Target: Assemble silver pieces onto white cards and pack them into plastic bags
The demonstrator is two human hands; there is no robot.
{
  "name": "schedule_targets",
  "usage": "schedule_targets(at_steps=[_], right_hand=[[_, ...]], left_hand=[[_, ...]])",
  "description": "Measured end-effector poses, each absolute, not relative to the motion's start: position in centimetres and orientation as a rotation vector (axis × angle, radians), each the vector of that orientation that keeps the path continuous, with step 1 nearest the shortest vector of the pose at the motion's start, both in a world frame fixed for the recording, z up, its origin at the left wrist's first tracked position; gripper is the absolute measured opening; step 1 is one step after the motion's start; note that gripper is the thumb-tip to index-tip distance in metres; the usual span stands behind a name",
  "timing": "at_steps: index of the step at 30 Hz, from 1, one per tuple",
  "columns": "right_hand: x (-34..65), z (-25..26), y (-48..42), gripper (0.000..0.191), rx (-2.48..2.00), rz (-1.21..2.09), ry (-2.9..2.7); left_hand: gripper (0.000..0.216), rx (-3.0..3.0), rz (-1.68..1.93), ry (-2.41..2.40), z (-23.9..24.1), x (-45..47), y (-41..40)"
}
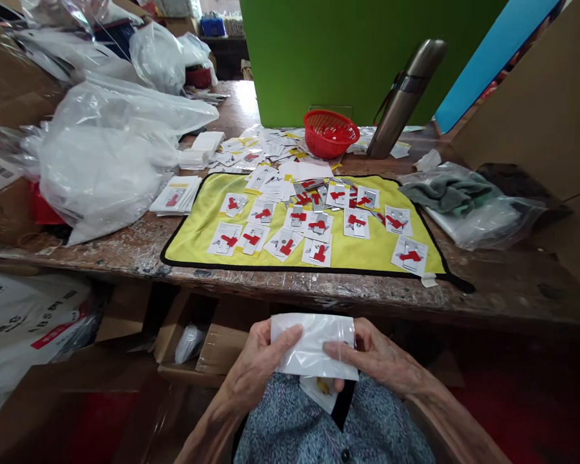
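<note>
A white plastic bag, small and glossy, is stretched between my two hands just below the table's front edge. My left hand grips its left end, thumb on top. At the other end, my right hand pinches it with the thumb across the face. Below the bag a paper card with a yellowish mark shows partly, near my right fingertips; whether I hold it is unclear. On the yellow cloth lie several printed cards with red pieces, among them one card near the right corner.
A red plastic basket and a leaning steel flask stand at the back before a green panel. Large clear bags crowd the left. A grey-green rag lies right. Below the table sits an open cardboard box.
</note>
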State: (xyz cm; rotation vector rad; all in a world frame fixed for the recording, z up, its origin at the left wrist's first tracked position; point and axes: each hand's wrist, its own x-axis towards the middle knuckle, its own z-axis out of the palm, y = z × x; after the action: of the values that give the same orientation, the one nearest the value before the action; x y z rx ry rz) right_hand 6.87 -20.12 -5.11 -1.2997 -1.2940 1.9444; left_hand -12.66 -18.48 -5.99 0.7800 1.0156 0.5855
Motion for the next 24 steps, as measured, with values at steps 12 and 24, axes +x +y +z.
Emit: schedule_targets(at_steps=[12,24], right_hand=[[5.1,-6.3,-19.7,0.043,-1.442,1.711,-1.508],[5.9,-2.8,-16.1,0.018,-1.975,0.333,-1.707]], left_hand=[[0.055,2.408,0.61,1.098,-5.6,-11.4,-19.6],[0.048,2.276,0.774,1.244,-6.3,-12.3,-18.7]])
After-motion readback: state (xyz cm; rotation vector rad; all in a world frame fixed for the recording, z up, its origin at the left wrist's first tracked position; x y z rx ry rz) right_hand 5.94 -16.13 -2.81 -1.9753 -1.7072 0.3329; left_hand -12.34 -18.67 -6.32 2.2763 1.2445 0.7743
